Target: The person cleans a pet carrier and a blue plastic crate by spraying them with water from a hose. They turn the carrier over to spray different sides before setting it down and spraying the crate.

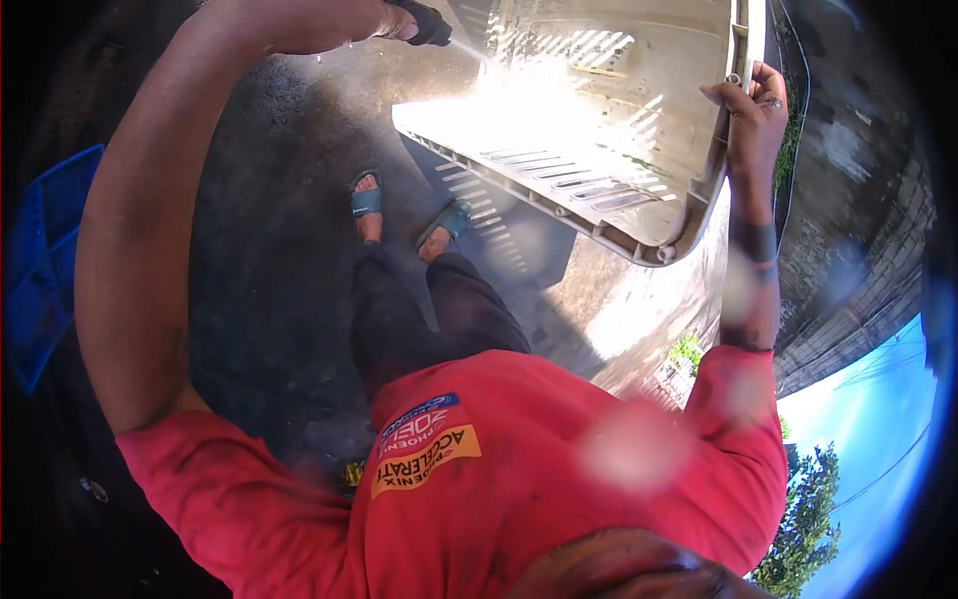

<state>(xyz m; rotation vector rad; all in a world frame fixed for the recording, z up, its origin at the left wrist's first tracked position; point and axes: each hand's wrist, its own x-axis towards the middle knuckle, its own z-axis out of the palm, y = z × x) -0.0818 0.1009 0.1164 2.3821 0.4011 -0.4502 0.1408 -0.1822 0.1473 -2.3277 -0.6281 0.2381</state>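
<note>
My left hand (387, 20), at the top edge of the view, is closed around a dark spray nozzle (431, 27). A thin jet of water runs from the nozzle toward a cream plastic crate (689, 110). My right hand (761, 110) grips the crate's rim at the upper right, thumb on the inner side; a ring shows on one finger. The crate is tilted, with its slotted walls and ribbed rim facing me. Strong sunlight washes out its middle. The crate's top part and most of my left fingers are out of view.
Wet concrete ground (289, 200) lies under my sandalled feet (367, 205). A blue plastic object (50, 260) stands at the far left. A grey wall (858, 290) curves along the right side, with a tree (803, 529) beyond. Blurry drops spot the lens.
</note>
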